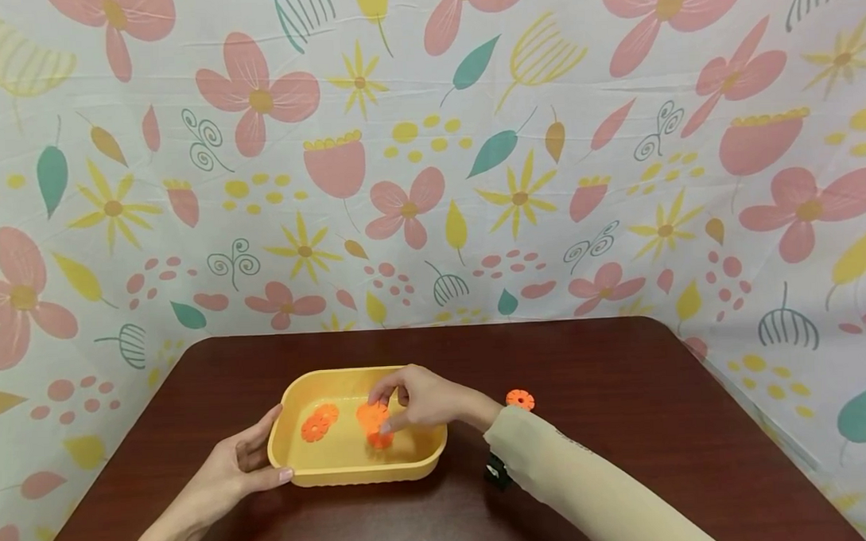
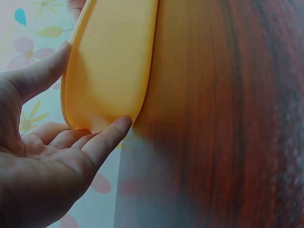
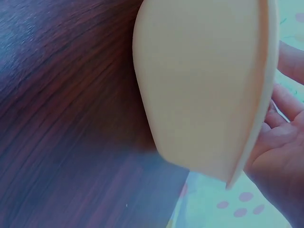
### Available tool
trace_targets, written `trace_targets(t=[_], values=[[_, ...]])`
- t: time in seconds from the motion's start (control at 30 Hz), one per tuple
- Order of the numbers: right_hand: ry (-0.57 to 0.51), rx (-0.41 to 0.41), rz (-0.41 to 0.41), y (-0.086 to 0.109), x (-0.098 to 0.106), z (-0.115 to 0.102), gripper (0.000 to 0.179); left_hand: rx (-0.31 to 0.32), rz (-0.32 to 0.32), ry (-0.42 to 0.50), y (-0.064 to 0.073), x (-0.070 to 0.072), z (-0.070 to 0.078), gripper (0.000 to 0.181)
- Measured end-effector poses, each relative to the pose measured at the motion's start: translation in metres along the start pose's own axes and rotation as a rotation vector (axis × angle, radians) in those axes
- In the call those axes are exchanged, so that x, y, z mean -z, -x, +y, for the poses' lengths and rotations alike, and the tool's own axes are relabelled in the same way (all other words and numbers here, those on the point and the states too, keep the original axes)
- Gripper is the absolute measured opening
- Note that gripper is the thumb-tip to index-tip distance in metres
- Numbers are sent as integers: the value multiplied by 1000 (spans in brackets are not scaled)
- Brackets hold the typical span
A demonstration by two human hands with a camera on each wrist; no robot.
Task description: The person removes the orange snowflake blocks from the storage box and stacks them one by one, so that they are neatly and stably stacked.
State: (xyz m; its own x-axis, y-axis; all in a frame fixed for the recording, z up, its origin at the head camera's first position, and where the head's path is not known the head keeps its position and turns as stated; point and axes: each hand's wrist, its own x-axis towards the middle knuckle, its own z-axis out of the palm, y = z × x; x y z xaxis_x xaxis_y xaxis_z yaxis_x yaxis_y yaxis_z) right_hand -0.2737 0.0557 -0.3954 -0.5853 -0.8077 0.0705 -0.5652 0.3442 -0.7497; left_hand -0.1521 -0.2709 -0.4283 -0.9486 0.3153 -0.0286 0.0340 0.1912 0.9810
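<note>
Head view: the left hand (image 1: 235,466) grips the left end of the yellow tray (image 1: 364,471), thumb and fingers spread; the right hand (image 1: 426,396), fingers curled, pinches an orange disc (image 1: 374,417) over it. Two overlapping discs (image 1: 314,427) lie inside, left; another disc (image 1: 529,398) rests right, on the table (image 1: 624,423).

Smooth yellow plastic tray (image 1: 354,475), orange plastic discs (image 1: 314,427), glossy wood-grain table (image 1: 587,368), printed cloth backdrop (image 1: 413,96)

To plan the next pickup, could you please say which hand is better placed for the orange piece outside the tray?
Probably the right hand, once free: it is nearer the outlying orange piece, while the left hand grips the opposite end of the yellow tray.
</note>
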Motion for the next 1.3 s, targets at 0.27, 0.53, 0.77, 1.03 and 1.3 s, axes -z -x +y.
trace_targets(t=[0.27,0.53,0.77,1.03,1.3], values=[[-22,15,37,16,13,3,35,-6,-7,1,0,0,0,98],[-32,-3,87,33,22,4,34,3,1,-2,0,-1,0,98],[-21,-6,135,48,29,4,34,-5,-2,4,0,-1,0,98],[-51,-22,187,68,38,14,37,-3,-7,10,1,-1,1,98],[-30,-3,237,84,47,28,33,-12,-9,6,1,-1,1,97]])
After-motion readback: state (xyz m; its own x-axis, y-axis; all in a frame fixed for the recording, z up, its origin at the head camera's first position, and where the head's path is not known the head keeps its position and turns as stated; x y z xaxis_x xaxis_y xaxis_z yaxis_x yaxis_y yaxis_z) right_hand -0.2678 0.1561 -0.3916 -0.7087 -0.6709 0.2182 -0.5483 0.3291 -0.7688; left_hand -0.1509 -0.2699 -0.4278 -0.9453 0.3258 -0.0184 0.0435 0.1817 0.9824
